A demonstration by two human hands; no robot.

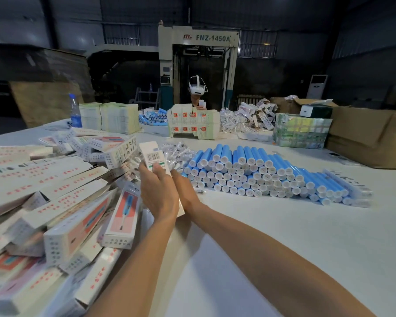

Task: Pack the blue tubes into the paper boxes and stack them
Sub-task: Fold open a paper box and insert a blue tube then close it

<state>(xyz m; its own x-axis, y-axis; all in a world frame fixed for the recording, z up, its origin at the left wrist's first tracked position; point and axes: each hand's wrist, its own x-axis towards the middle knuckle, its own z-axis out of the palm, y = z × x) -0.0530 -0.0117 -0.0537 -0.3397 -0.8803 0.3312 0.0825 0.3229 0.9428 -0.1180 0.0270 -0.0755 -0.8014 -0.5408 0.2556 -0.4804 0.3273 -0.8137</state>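
Observation:
A white paper box (153, 154) with a barcode stands tilted upright above the table's middle, held between both hands. My left hand (158, 191) grips its lower part from the left, thumb across the front. My right hand (185, 191) holds the box's right side and bottom edge. A large stack of blue tubes (261, 172) with white caps lies on the white table (272, 248) just to the right. Packed paper boxes (55, 202) lie heaped on the left. Whether a tube is inside the held box is hidden.
Small clear-wrapped parts (176, 152) lie behind the held box. Across the table a person (198, 92) with a headset works behind flat box blanks (193, 124). A water bottle (74, 110), flat box stacks (110, 117), more tubes (153, 116) and a brown carton (370, 136) line the far side.

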